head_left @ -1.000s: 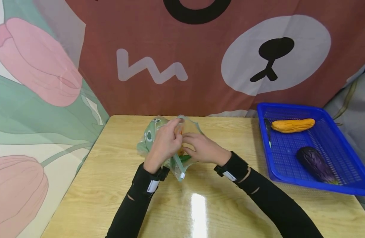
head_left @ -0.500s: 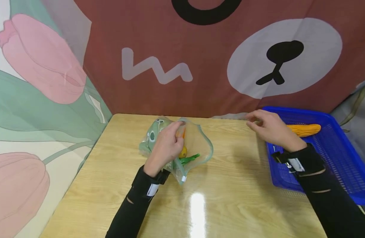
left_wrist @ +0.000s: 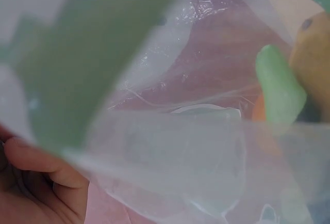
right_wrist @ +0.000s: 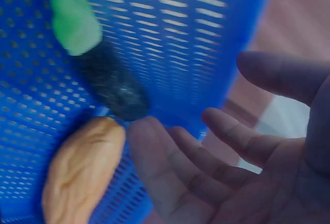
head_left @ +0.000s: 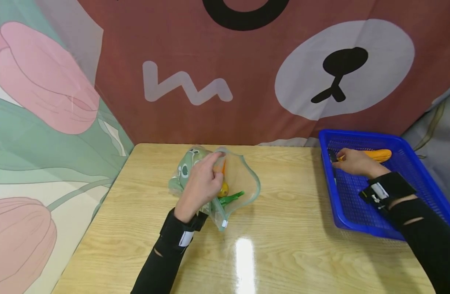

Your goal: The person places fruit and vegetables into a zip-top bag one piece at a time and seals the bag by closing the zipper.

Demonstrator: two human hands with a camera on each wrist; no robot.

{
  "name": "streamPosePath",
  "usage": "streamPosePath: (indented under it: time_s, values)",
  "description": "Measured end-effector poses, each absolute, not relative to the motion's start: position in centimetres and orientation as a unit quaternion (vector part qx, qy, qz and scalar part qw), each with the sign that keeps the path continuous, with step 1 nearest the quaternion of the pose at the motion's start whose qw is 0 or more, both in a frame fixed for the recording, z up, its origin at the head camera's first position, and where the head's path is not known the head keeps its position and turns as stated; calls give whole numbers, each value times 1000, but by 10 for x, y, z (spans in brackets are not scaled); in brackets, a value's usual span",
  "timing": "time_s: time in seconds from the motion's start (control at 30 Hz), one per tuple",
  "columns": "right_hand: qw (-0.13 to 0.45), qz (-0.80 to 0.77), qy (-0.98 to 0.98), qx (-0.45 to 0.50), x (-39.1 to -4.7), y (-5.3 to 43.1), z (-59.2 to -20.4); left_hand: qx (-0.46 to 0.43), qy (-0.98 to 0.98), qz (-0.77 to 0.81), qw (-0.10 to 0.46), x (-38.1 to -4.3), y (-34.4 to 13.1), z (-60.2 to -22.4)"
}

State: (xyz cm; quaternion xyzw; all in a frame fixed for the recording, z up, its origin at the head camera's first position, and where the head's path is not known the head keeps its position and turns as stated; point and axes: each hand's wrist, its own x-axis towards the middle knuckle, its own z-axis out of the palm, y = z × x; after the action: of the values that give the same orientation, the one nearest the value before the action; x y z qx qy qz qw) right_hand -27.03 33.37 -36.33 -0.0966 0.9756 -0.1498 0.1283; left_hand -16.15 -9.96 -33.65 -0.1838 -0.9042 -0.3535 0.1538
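My left hand [head_left: 200,181] pinches the rim of a clear zip bag [head_left: 248,175] with a green animal print. Within the bag lie a green pepper-like piece [head_left: 230,198], a yellow piece [head_left: 224,190] and something orange, partly covered by the hand. The left wrist view looks through blurred plastic. My right hand [head_left: 355,164] reaches into the blue basket [head_left: 331,204] at its left side. In the right wrist view its fingers are spread, fingertips close to a dark elongated piece with a green end [right_wrist: 111,87]; contact is unclear. Beside it lies a wrinkled orange-yellow vegetable [right_wrist: 85,172].
The basket stands on the right of the wooden table [head_left: 283,245]. My right forearm covers much of its near part, where the purple eggplant lay in the earlier view. A brown printed cloth [head_left: 247,118] hangs behind the table's far edge.
My right hand has left the bag's mouth, swung right and lowered into the basket. The left hand keeps its pinch on the bag, whose mouth now shows more openly.
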Motion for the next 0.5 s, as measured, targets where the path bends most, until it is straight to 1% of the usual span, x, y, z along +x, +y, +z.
streamPosePath:
  time_s: [0.1, 0.27, 0.5]
  values:
    - [132, -166, 973, -93, -274, 336, -370, -184, -904, -352, 157, -162, -100, -336]
    - [168, -192, 963, -80, -278, 338, -378, -184, -902, -355, 161, -163, -100, -335]
    - [176, -166, 966, -92, -278, 339, -394, -179, -903, -355, 161, -164, -101, -337]
